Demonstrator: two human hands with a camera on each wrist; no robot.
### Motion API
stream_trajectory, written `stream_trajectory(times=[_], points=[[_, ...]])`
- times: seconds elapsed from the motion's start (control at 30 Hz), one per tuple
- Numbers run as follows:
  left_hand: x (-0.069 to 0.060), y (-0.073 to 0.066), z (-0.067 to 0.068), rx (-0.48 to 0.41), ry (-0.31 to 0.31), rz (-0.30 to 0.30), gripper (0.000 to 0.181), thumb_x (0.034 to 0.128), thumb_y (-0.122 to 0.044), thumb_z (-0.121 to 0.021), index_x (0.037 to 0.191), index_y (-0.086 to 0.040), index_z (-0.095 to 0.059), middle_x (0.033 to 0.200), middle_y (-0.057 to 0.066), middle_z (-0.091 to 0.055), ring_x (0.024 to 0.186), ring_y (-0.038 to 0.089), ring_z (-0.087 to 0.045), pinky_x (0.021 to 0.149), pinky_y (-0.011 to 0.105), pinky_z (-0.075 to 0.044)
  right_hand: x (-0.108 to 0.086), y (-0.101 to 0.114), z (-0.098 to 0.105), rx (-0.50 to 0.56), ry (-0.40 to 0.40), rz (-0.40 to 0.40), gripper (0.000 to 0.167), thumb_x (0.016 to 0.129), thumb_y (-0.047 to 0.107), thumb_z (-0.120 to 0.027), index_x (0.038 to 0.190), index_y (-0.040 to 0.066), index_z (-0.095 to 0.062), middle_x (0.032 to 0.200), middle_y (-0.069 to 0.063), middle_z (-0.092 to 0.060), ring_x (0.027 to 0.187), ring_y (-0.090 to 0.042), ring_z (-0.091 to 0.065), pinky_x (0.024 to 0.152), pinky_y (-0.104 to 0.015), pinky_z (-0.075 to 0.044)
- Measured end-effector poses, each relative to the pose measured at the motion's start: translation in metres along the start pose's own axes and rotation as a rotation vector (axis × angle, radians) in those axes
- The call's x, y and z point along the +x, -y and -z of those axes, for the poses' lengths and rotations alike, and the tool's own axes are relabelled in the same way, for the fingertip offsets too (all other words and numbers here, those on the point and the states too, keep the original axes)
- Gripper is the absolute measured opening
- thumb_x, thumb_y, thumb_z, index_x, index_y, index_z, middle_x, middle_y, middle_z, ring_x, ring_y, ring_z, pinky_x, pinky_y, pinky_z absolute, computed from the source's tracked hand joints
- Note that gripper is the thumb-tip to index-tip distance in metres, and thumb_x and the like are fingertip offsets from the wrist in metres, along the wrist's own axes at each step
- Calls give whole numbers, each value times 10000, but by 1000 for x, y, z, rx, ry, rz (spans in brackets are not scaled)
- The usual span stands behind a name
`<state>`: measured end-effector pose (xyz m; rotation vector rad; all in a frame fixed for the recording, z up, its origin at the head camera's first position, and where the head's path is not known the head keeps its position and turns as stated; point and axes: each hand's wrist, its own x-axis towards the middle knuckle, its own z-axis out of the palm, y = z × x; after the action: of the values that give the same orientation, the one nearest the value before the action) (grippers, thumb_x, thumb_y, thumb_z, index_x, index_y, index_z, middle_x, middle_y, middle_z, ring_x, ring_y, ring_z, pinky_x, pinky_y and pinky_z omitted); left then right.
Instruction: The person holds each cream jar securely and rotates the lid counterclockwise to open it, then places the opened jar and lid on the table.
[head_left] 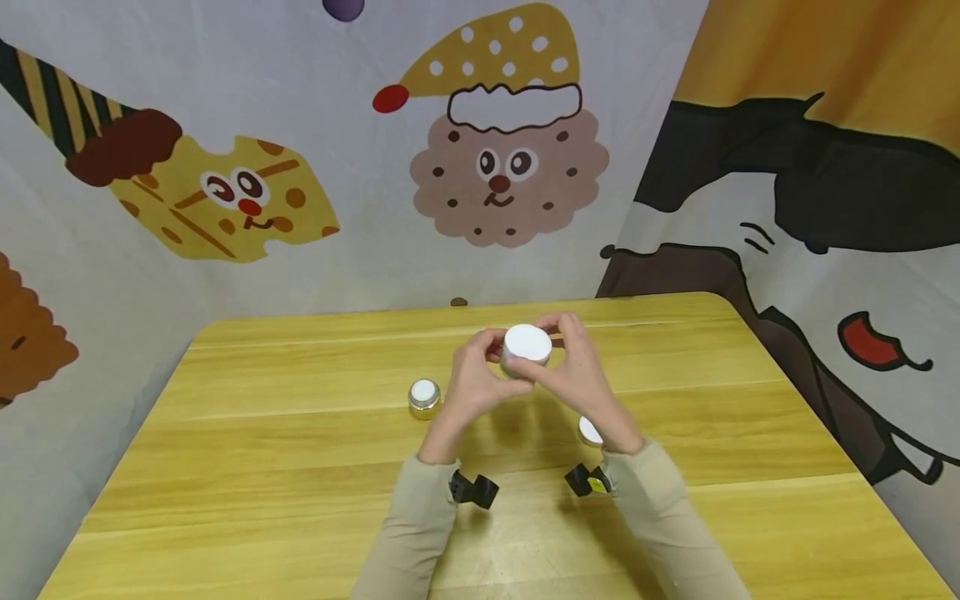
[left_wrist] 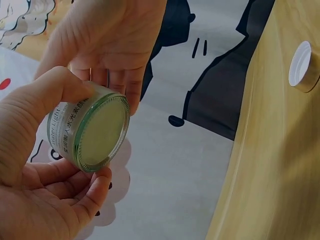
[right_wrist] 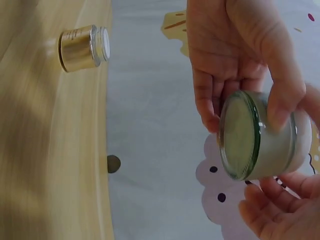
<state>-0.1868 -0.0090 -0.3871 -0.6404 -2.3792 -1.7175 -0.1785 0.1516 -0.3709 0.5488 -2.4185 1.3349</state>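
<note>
A glass cream jar (head_left: 527, 343) with a white top is held above the table between both hands. Its pale greenish base (left_wrist: 105, 131) and printed label face the left wrist camera. My left hand (head_left: 480, 383) grips the jar from the left, its thumb along the side and fingers curled beyond it. On the opposite side my right hand (head_left: 576, 375) grips the same jar, thumb pressed on its wall. To the left stands a small gold jar (head_left: 424, 400) with a white top. A gold lid (head_left: 590, 431), white inside, lies partly hidden by the right wrist.
The wooden table (head_left: 285, 467) extends around both arms. Behind it hangs a cloth (head_left: 360, 283) printed with cartoon food figures. Each wrist carries a small black camera, such as the left wrist camera (head_left: 474, 490).
</note>
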Motion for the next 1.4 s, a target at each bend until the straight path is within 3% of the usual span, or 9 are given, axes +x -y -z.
stream_trajectory(times=[0.17, 0.3, 0.47, 0.57, 0.7, 0.97, 1.13, 1.23, 1.4], points=[[-1, 0, -1, 0, 5, 0, 531, 642, -53, -780, 1122, 63, -585, 989, 140, -611, 872, 233, -563, 796, 396, -519, 1, -3, 2, 21, 11, 9, 467, 688, 118, -830, 1056, -18, -576, 1076, -140, -544, 1000, -257, -505, 857, -433, -460], [-2, 1, 1, -4, 3, -12, 523, 640, -50, -778, 1114, 63, -587, 1001, 140, -613, 869, 230, -564, 794, 354, -522, 0, -6, 7, 38, 73, 44, 468, 729, 92, -791, 1159, 21, -619, 1185, -140, -537, 1083, -265, -472, 897, -469, -412], [-2, 2, 2, 2, 4, -20, 543, 632, -39, -786, 1122, 70, -581, 1019, 148, -614, 879, 234, -570, 794, 310, -519, 0, -4, 9, -24, 110, 63, 606, 751, 138, -770, 1290, 22, -519, 1299, -165, -461, 1204, -303, -392, 983, -565, -319], [-1, 2, 2, 3, 3, -24, 540, 635, -34, -782, 1122, 78, -579, 1023, 159, -613, 884, 246, -569, 802, 352, -520, 0, -3, 8, -70, 74, 38, 622, 717, 186, -801, 1233, -3, -510, 1248, -161, -488, 1177, -295, -409, 973, -543, -330], [-2, 2, 3, 5, 6, -30, 516, 653, -50, -770, 1119, 69, -584, 1021, 156, -613, 880, 247, -567, 801, 388, -521, 0, -3, 8, -80, 43, 22, 517, 684, 183, -830, 1083, -1, -557, 1140, -149, -525, 1084, -281, -451, 884, -458, -370], [-5, 4, 3, -7, 24, -9, 528, 659, -45, -759, 1146, 57, -580, 1046, 144, -613, 899, 230, -569, 802, 345, -513, -2, -5, 13, -56, 165, 133, 545, 766, 115, -741, 1257, -30, -552, 1306, -203, -465, 1209, -352, -386, 967, -589, -323], [-6, 6, 3, -13, 29, -15, 551, 654, -30, -776, 1156, 65, -573, 1044, 157, -614, 912, 249, -571, 813, 392, -510, -3, -2, 10, -72, 154, 56, 657, 762, 195, -761, 1321, 1, -476, 1360, -184, -412, 1245, -329, -366, 978, -586, -327], [-6, 6, 3, -6, 27, -14, 556, 646, -27, -776, 1156, 66, -573, 1043, 153, -613, 913, 245, -568, 816, 378, -511, -2, 0, 8, -74, 107, 3, 640, 716, 215, -804, 1243, 19, -499, 1316, -171, -443, 1207, -298, -398, 946, -531, -369], [-5, 4, 3, -3, 24, -19, 548, 651, -38, -762, 1153, 66, -568, 1044, 150, -610, 912, 242, -563, 812, 362, -510, -1, -1, 10, -48, 83, 3, 501, 685, 191, -832, 1093, 30, -589, 1244, -159, -499, 1145, -288, -447, 896, -486, -399]])
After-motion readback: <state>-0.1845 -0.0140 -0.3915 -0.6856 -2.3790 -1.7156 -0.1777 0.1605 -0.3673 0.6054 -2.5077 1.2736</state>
